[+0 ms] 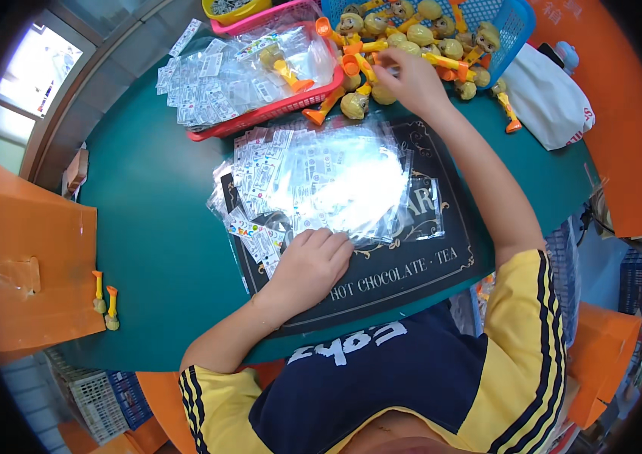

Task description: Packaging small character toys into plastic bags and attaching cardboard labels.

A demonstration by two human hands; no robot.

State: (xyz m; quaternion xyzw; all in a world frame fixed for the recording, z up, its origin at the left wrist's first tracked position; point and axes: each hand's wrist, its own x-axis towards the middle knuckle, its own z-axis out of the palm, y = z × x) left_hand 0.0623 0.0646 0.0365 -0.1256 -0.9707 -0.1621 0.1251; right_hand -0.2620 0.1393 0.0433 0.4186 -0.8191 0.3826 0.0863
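Yellow, likely light, stiff toys, best pinched mid-stem; cannot tell grip of right hand or left hand.

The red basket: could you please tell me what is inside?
The red basket shows clear bags and a yellow toy; its floor, covered by them, is hidden.

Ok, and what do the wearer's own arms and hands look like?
Left hand and right hand: no gloves. Forearms bare. Short yellow sleeves with dark stripes running lengthwise, joined to a navy shirt front with white lettering.
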